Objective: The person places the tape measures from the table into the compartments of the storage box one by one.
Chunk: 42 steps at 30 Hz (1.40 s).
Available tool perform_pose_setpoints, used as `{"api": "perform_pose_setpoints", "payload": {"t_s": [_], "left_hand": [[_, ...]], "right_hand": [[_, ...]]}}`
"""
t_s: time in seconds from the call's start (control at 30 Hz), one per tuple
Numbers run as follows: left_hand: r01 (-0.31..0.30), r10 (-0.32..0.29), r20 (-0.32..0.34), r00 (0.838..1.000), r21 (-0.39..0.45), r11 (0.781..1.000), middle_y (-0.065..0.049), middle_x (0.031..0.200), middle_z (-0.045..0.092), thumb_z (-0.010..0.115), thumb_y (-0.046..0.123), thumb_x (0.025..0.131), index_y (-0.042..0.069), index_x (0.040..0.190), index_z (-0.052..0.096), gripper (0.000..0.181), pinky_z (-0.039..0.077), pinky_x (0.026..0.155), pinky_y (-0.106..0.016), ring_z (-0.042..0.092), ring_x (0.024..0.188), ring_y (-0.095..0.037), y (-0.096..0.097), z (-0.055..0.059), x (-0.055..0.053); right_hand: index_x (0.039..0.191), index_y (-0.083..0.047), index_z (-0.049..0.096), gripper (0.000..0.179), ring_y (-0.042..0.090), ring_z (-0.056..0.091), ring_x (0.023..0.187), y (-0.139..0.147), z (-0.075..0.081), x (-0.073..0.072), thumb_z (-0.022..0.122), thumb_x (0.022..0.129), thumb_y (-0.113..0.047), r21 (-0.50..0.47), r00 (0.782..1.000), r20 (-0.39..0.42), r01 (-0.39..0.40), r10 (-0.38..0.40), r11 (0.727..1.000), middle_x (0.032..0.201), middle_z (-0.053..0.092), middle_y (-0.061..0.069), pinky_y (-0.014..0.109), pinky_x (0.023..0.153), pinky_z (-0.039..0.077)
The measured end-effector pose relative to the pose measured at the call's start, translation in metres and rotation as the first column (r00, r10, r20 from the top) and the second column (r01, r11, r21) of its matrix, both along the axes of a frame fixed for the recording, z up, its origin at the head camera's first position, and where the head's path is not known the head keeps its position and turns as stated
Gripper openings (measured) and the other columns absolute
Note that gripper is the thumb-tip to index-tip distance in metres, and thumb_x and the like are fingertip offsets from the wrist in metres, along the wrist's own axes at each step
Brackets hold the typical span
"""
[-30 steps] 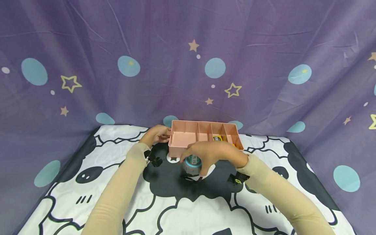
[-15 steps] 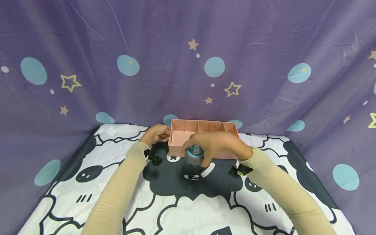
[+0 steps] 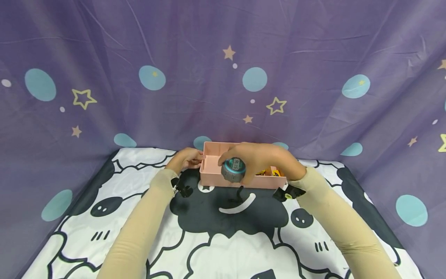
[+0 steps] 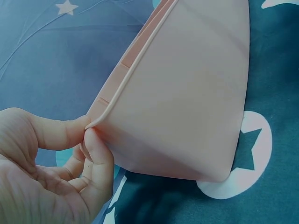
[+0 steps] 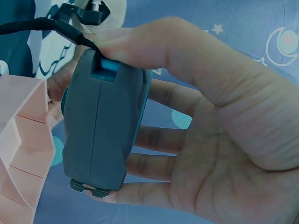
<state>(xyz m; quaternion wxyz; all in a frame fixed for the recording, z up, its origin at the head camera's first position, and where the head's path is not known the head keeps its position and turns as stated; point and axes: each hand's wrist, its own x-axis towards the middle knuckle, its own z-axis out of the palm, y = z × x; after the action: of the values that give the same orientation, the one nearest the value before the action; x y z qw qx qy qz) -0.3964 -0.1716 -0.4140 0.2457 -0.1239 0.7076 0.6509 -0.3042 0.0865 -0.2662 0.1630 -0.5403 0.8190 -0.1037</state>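
My right hand (image 3: 261, 159) grips a grey tape measure (image 3: 232, 170) with a teal-ringed round label, holding it over the front wall of a pink divided box (image 3: 223, 180). In the right wrist view, the thumb presses one end of the tape measure (image 5: 100, 126) and the fingers reach to its metal hook; a black cord (image 5: 28, 25) trails from it. My left hand (image 3: 188, 159) is at the box's left end. The left wrist view shows thumb and fingers pinching the rim of the box (image 4: 177, 93) at a corner.
Small yellow items (image 3: 276, 172) lie in the right compartments of the box, partly hidden by my right hand. A sheep-print cloth (image 3: 226, 255) covers the table. Behind the box hangs a purple curtain (image 3: 195, 50) with stars and dots.
My right hand has lifted the tape measure up and away from the cloth, toward the box, and its label now tilts more into view. The left hand has stayed at the box.
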Motion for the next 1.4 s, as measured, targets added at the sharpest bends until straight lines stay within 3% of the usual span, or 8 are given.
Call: {"api": "perform_pose_setpoints", "payload": {"t_s": [0.27,0.63,0.93,1.4], "left_hand": [[-0.02,0.02,-0.009,1.0,-0.003,1.0,0.005,0.067,0.056,0.056,0.003,0.102,0.001,0.129,0.051,0.027,0.05,0.053,-0.014,0.049,0.052,-0.002,0.001,-0.004,-0.001],[-0.02,0.02,-0.004,1.0,-0.017,1.0,0.006,0.067,0.055,0.054,0.004,0.103,-0.002,0.144,0.044,0.043,0.05,0.053,-0.014,0.05,0.053,-0.001,0.001,-0.004,-0.002],[-0.013,0.013,-0.013,1.0,-0.002,1.0,0.005,0.068,0.055,0.053,0.003,0.102,-0.004,0.146,0.041,0.045,0.05,0.054,-0.014,0.051,0.055,-0.002,0.001,-0.006,-0.002],[-0.017,0.017,-0.019,1.0,-0.017,1.0,0.006,0.066,0.055,0.054,0.005,0.103,-0.003,0.147,0.041,0.047,0.05,0.054,-0.015,0.052,0.055,-0.002,0.001,-0.007,-0.002]], "right_hand": [[0.136,-0.012,0.061,0.073,0.023,0.059,0.11,0.002,0.018,-0.006,0.089,0.069,-0.01,-0.027,0.999,0.01,0.047,-0.047,0.999,0.124,0.063,0.007,0.034,0.089,0.058],[0.136,-0.013,0.061,0.072,0.024,0.058,0.113,0.003,0.042,-0.016,0.087,0.069,-0.008,-0.078,0.997,-0.026,0.073,-0.076,0.994,0.126,0.065,0.006,0.04,0.091,0.057],[0.13,-0.012,0.064,0.063,0.02,0.063,0.106,0.004,0.047,-0.028,0.086,0.07,-0.008,-0.139,0.992,-0.1,0.062,-0.077,0.988,0.12,0.067,0.004,0.036,0.09,0.058],[0.132,-0.014,0.064,0.071,0.024,0.063,0.11,0.0,0.057,-0.043,0.088,0.065,-0.006,-0.125,0.977,-0.121,0.161,-0.176,0.979,0.123,0.067,0.007,0.042,0.094,0.056]]}}
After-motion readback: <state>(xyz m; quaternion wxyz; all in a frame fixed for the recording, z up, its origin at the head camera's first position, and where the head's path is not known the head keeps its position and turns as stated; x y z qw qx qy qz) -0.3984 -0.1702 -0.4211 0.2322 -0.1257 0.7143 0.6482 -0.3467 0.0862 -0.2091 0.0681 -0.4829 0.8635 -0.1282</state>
